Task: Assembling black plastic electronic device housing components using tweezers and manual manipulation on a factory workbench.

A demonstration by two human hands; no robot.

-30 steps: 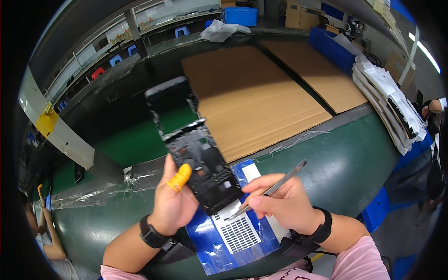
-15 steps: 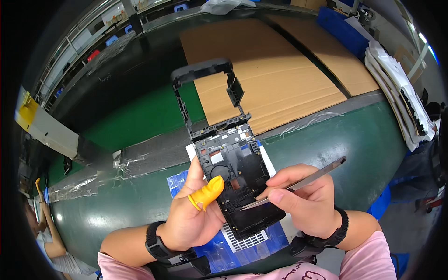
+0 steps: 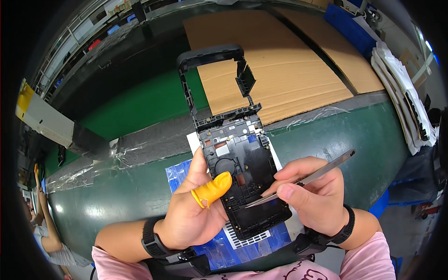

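Observation:
A black plastic device housing (image 3: 252, 161), with an open rectangular frame at its far end, is held tilted above the bench. My left hand (image 3: 189, 212) grips its left edge, the thumb in a yellow finger cot (image 3: 212, 188) lying over the housing's face. Metal tweezers (image 3: 322, 175) are pinched between the thumb and fingers of my right hand (image 3: 317, 196). Their pointed tip reaches over the lower part of the housing, near its small ribs; whether it touches, I cannot tell. My left fingers are hidden behind the housing.
Beneath the housing lie a blue plastic-wrapped pad (image 3: 219, 249) and a white slotted sheet (image 3: 246, 241). Flat brown cardboard (image 3: 280, 60) covers the far bench. White-wrapped parts (image 3: 403, 93) stand at right, by a blue bin (image 3: 347, 28). Another person's arm (image 3: 44, 210) shows at far left.
Both hands, the housing and the tweezers sit slightly farther right in the picture. The tweezer tip stays over the same lower area, and both grips are unchanged.

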